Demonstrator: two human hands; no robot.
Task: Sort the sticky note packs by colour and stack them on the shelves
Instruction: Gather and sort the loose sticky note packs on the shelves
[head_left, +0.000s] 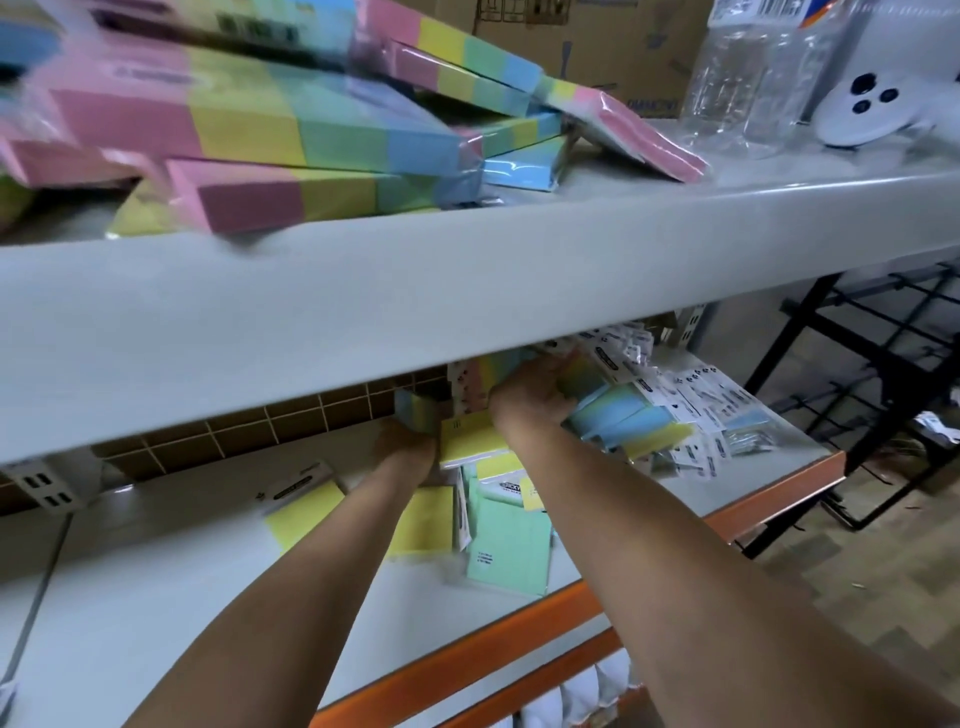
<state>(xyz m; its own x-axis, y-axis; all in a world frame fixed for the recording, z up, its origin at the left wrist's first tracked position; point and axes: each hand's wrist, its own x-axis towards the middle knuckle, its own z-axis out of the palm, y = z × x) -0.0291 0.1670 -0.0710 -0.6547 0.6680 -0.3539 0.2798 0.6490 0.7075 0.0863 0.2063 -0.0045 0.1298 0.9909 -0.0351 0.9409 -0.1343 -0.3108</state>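
Lower shelf edge: orange rail (519, 631) is seen nearest, with the grey lower shelf (156, 597) above it.
Forearms: both are stretched forward over the lower shelf, under the upper shelf lip.
Loose packs near: a green pack (511, 545) is laid flat between the two forearms; a yellow pack (304, 512) is laid left of the left forearm, a second yellow pack (423, 519) is partly covered by that arm.
Left hand: left hand (408, 441) is placed at a multicolour pack (415, 413) deep on the shelf; fingers are hidden behind it and blurred, so the grip cannot be told.
Yellow-top pack: yellow-top pack (475, 441) is wedged between the two wrists, touching both.
Right hand: right hand (530, 397) is curled round a rainbow pack (587, 382), thumb side up; the pack is held tilted, projecting right of the fingers.
Pile at right: a heap of blue and yellow packs (634, 423) with white header cards is lying just right of the right hand, against the held pack.
Upper shelf: grey upper shelf (467, 291) is spanning the view above the hands.
Upper stock: a loose pile of long rainbow packs (291, 135) is lying askew on it, well apart from both hands.
Far items: a clear plastic bottle (737, 78), a white round device (867, 106) and a cardboard box (587, 36) are set behind.
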